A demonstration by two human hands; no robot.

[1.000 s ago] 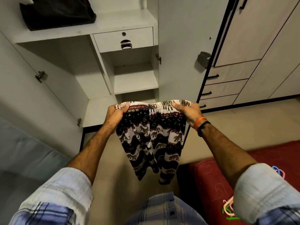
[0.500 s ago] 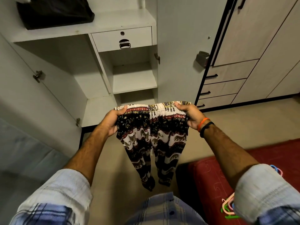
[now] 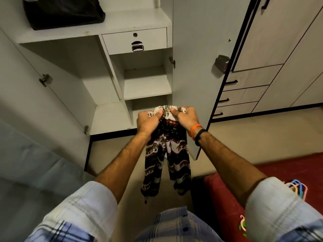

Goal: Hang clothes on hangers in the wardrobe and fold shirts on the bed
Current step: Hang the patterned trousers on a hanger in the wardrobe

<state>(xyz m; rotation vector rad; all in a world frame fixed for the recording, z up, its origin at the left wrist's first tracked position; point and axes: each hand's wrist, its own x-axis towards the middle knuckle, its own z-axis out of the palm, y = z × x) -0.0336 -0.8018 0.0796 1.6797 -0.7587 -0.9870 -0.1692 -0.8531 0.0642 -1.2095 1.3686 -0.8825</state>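
A black bag (image 3: 64,13) lies above a keyed drawer (image 3: 134,40).

- A big white cupboard (image 3: 97,70) stands open, with its doors swung out to both sides.
- Inside there is a small drawer (image 3: 134,41) with a shiny metal handle and a keyhole.
- Under the drawer are two white shelves (image 3: 147,84), one above the other.
- A dark bag (image 3: 64,13) sits on the top shelf.
- On the right is a pale wooden unit with three drawers (image 3: 244,95) and thin black handles.
- The floor (image 3: 262,133) is smooth and beige.
- The light is dim and soft.
- A grey curtain-like cloth (image 3: 26,163) hangs at the left.
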